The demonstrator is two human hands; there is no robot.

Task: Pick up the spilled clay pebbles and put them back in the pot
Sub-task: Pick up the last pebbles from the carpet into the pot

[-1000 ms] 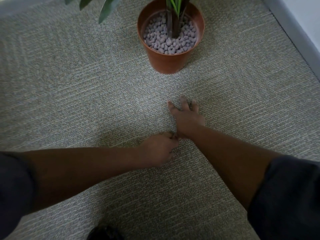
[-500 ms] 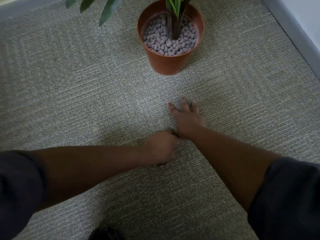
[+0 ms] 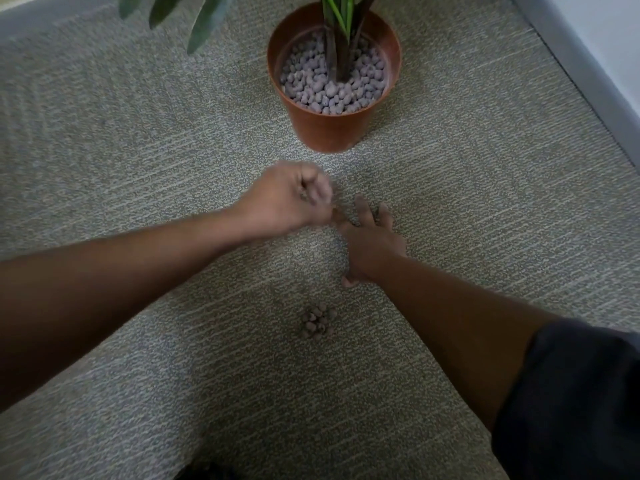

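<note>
A terracotta pot (image 3: 329, 129) stands on the carpet at the top centre, filled with grey clay pebbles (image 3: 332, 88) around a plant stem. A small heap of spilled pebbles (image 3: 317, 322) lies on the carpet between my arms. My left hand (image 3: 287, 197) is raised above the carpet just in front of the pot, blurred, its fingers curled into a fist; a few pebbles seem to show inside the curl. My right hand (image 3: 372, 242) presses flat on the carpet with fingers spread, between the heap and the pot.
Grey-beige carpet (image 3: 138, 133) covers the floor. A grey skirting board and pale wall (image 3: 588, 71) run along the right. Green leaves (image 3: 207, 19) hang in at the top left. A dark shape (image 3: 204, 471) sits at the bottom edge.
My left hand has lifted off the carpet and moved forward toward the pot, uncovering a small heap of pebbles where it was. My right hand has stayed flat on the carpet.
</note>
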